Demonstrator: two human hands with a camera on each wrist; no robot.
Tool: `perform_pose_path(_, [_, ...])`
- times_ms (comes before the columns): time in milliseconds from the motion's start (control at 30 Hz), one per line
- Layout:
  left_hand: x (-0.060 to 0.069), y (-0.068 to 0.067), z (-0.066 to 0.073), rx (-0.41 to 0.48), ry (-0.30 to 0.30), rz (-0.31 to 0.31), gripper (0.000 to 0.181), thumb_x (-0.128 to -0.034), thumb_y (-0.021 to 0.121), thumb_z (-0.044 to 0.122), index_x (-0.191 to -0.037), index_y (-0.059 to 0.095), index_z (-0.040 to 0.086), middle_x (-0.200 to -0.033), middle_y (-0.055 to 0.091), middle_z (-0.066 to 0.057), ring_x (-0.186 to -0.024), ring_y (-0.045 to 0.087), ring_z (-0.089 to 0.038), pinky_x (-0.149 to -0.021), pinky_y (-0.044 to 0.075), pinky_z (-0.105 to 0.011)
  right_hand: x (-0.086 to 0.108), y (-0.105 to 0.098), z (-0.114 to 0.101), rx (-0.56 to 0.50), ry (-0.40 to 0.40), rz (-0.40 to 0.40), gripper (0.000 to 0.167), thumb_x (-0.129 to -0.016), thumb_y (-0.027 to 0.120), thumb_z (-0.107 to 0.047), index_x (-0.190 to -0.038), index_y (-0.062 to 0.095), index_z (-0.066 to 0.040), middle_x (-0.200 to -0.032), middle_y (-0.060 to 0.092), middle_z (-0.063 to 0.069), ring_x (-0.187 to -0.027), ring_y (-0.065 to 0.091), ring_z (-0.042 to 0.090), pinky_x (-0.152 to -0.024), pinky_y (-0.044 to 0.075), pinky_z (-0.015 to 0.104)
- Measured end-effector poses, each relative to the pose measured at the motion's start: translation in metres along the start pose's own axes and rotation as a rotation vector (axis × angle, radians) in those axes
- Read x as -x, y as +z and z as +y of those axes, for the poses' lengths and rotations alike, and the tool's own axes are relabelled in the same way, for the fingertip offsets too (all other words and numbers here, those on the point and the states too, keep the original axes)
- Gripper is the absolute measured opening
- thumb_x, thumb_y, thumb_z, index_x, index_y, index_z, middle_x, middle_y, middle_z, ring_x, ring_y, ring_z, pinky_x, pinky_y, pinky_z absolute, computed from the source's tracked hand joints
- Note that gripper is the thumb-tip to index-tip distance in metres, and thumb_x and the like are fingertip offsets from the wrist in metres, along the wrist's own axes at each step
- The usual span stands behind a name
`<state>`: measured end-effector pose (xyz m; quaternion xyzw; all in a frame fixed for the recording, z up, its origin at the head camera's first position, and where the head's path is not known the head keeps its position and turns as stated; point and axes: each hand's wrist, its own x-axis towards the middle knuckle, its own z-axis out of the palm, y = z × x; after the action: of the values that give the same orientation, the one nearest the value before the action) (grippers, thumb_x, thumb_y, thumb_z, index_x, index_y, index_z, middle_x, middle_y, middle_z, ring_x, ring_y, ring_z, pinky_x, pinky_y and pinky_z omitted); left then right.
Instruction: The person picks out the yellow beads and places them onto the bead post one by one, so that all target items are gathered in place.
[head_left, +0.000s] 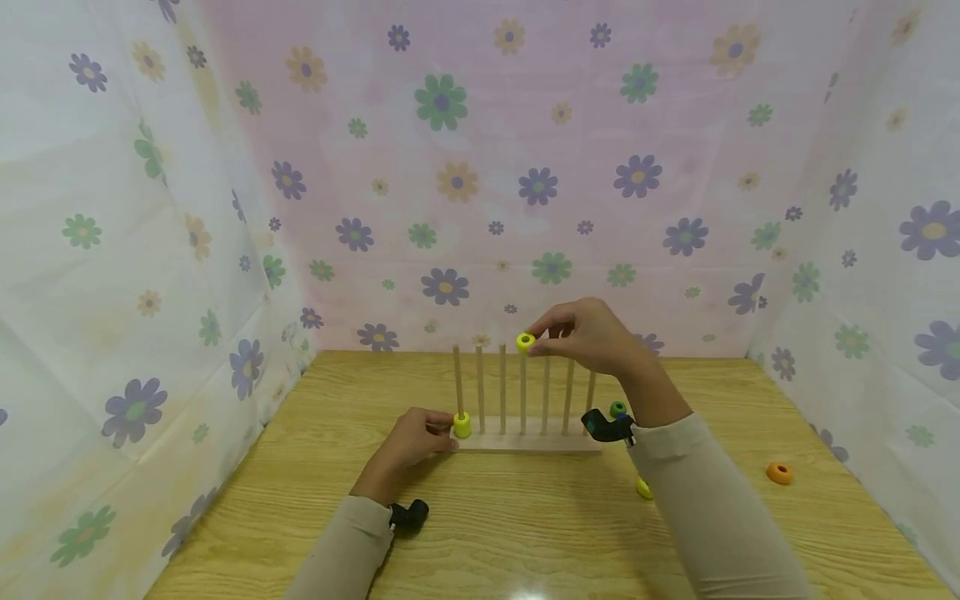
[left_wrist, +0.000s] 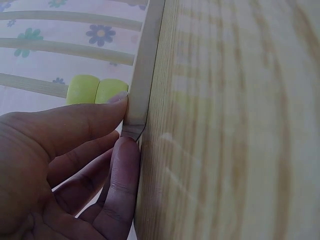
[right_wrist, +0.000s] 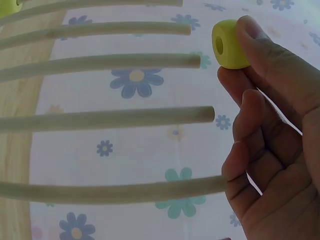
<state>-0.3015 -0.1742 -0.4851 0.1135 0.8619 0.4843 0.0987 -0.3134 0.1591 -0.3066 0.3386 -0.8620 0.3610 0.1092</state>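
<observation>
Wooden rack (head_left: 525,443), its row of upright pegs rising from a low base, stands on a wood-grained bench (head_left: 517,525) before a flowered cloth (head_left: 487,150). From left, we see a beige sleeve (head_left: 341,542) and a small black camera (head_left: 408,516) at the wrist of the person's left hand (head_left: 411,437), which grips the left end of the base; in the left-wrist view, digits lie on either side of its corner. Just beside those fingers, we count two stacked yellow beads (head_left: 462,427), threaded on the leftmost peg (head_left: 457,375) and resting at its foot. Toward the middle, another yellow bead (head_left: 526,342) is held aloft, in line with the top of the fourth peg as we view it from the head; the right-wrist view shows it apart from the peg ends, its hole turned their way. The right hand (head_left: 596,337) pinches this bead between thumb and finger. Below the hand we find a second black camera (head_left: 606,426) and, near it on the bench, a green bead (head_left: 617,408). Farther along, a loose yellow bead (head_left: 644,488) is partly hidden by the right sleeve (head_left: 712,508). At far right, we note an orange bead (head_left: 780,473), lying well apart from the rack.
</observation>
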Motion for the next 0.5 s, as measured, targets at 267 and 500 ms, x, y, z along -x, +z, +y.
perform_pose_path(267, [-0.002,0.000,-0.001,0.008,0.004,0.000,0.044,-0.0904,0.082,0.016,-0.133,0.071,0.008,-0.123,0.072,-0.008,-0.101,0.068,-0.018,-0.083,0.059,-0.036,-0.008,0.010,-0.008,-0.004,-0.005,0.000,0.015,-0.086,0.086,-0.032,-0.100,0.083,-0.027,-0.087,0.075,-0.009,-0.065,0.060,0.021,-0.054,0.048,0.030])
perform_pose_path(500, [0.000,0.000,0.001,-0.011,0.003,0.007,0.044,-0.0906,0.082,0.016,-0.133,0.071,0.008,-0.125,0.072,-0.009,-0.105,0.068,-0.021,-0.080,0.060,-0.033,-0.015,0.019,-0.011,-0.004,-0.029,0.017,0.014,-0.087,0.086,-0.030,-0.100,0.083,-0.027,-0.087,0.074,-0.010,-0.067,0.062,0.022,-0.055,0.050,0.030])
